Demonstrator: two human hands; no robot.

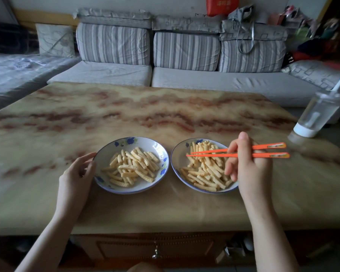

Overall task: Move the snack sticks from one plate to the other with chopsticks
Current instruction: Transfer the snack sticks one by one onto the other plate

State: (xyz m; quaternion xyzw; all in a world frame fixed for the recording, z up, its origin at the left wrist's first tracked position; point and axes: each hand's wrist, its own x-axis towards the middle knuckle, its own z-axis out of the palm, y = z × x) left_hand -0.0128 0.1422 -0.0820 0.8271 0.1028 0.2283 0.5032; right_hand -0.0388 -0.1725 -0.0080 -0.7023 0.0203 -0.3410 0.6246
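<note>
At lower left of the frame the left hand [78, 171] rests at the left rim of the left plate [106, 154], fingers loosely curled and touching the rim's edge, gripping nothing that I can make out; it seems to be steadying the plate. That plate sits on the bench [165, 107] just left of centre and holds a loose, single-layer heap of snack sticks [133, 166], most lying at a slant from upper left to lower right.

Just beside it, rims nearly touching, the right plate [178, 160] carries a fuller, deeper pile of sticks [206, 173], many running the same slanted way, with a few standing nearly up-and-down in the picture toward its far edge.

Over this right plate the chopsticks [210, 152] lie almost level across the frame, tips pointing left and hovering above the upper left part of the pile, slightly parted with nothing between them. The right hand [247, 163] is closed around their middle, at right of centre, its lower fingers hanging over the plate's right side.

The right hand is plainly the nearer to the fuller pile, so the pick probably starts there. Because the chopsticks run left-right while most sticks lie diagonally, the tips would cross a stick's long axis, which favours a pinch across its width before carrying it leftward to the other plate.
</note>
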